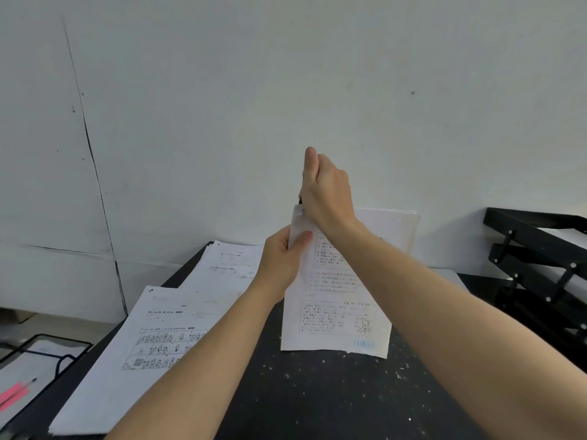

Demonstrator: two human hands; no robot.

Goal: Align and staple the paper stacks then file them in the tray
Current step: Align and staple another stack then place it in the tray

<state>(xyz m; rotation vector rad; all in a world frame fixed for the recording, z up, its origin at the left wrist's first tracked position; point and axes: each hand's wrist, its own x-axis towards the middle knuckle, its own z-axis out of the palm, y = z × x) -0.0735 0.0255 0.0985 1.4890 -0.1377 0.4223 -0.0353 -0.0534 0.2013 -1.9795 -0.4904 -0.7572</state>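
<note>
Both hands are working one paper stack [340, 296] raised above the dark worktop [317, 392]: left hand [282, 262] is pinching its top-left edge, right hand [327, 192] is squeezing a mostly hidden stapler [300, 198] at that corner. Black tray [540, 265] is standing at right.

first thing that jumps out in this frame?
The two hands at centre: the left hand pinches the upper left edge of a raised paper stack, while the right hand grips a dark object, mostly hidden and probably a stapler, at its top corner. More printed sheets lie on the dark table at left, and a black tiered tray stands at the right edge.
</note>
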